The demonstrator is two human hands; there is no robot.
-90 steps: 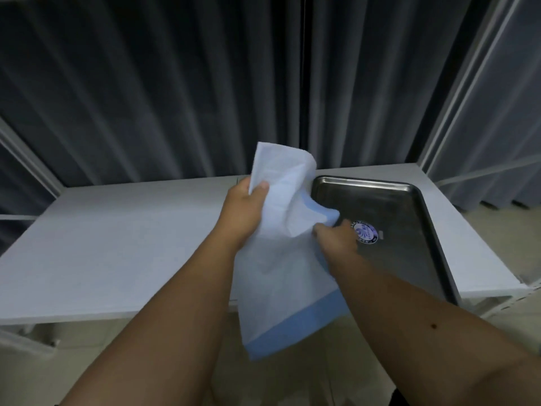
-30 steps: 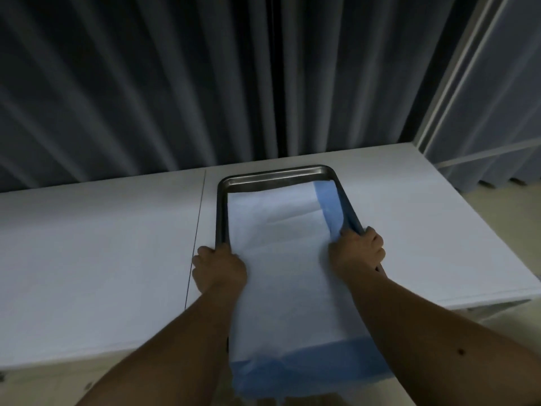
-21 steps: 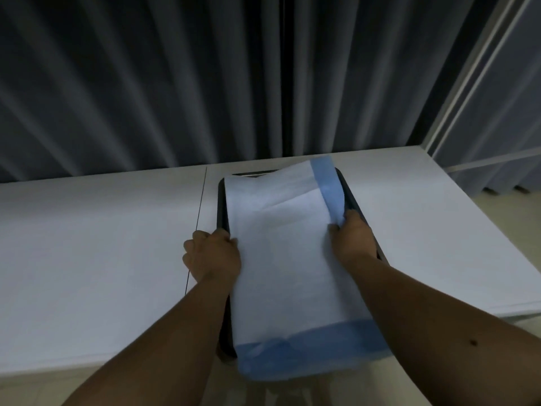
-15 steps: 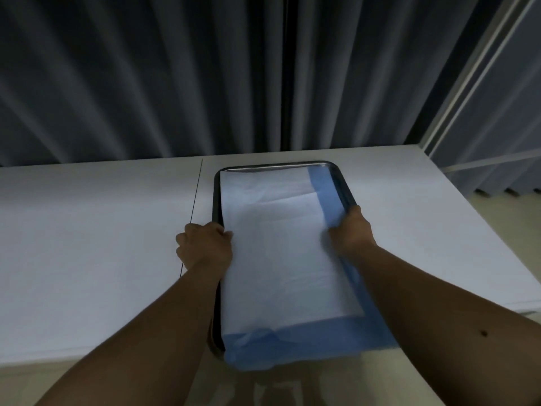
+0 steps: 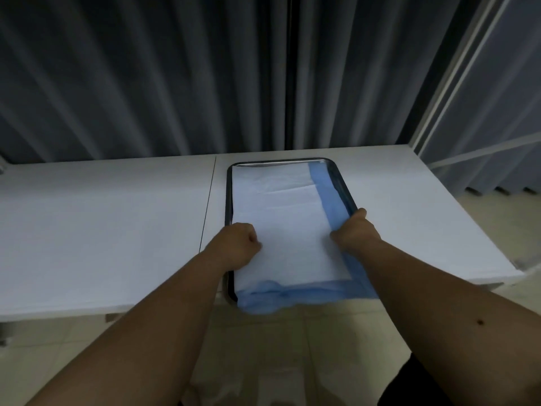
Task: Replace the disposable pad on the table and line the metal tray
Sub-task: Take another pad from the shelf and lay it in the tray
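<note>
Pad [image 5: 281, 218] lies in tray [image 5: 341, 183] between both hands, left [image 5: 235, 247] and right [image 5: 352, 232] gripping its edges (fingers curled)

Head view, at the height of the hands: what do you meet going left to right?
Bare table → left hand → white middle of the pad → right hand → bare table again.

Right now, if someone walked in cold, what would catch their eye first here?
The white pad with blue borders lying in the metal tray on the table's right half, its near blue edge hanging off the front. Then the left hand and right hand gripping its sides.
</note>
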